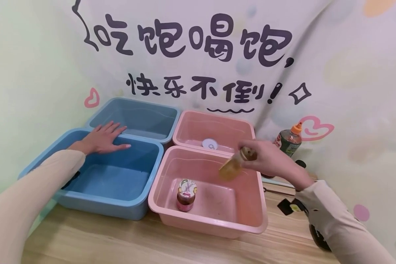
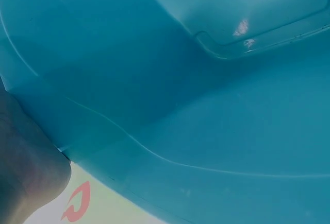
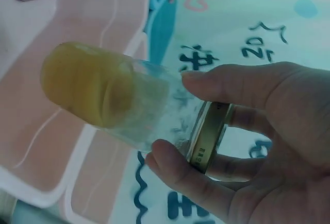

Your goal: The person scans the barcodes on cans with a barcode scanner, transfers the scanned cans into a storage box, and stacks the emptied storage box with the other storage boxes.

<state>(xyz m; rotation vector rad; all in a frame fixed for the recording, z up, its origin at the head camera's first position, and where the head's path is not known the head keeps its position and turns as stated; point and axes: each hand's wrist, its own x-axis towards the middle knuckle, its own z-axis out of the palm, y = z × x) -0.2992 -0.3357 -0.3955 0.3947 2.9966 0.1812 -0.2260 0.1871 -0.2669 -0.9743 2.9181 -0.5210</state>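
Observation:
My right hand [image 1: 267, 156] grips a glass jar [image 1: 230, 169] by its lid end, thumb and fingers around the neck. In the right wrist view the jar has a gold lid [image 3: 209, 139] and thick yellow contents [image 3: 87, 85]. Tilted, it hangs over the right part of the front pink bin [image 1: 204, 221]. Inside that bin a small dark jar [image 1: 186, 200] with a patterned lid stands upright at the left. My left hand [image 1: 103, 140], fingers spread, lies across the rim between the two blue bins; the left wrist view shows mostly blue plastic [image 2: 154, 80].
Behind stand a rear blue bin [image 1: 145, 117] and a rear pink bin [image 1: 217, 126] holding a white round-topped item [image 1: 209, 143]. The front blue bin [image 1: 99, 200] is at left. A dark squeeze bottle [image 1: 288, 142] with an orange cap stands right. A printed cloth [image 1: 198, 66] hangs behind.

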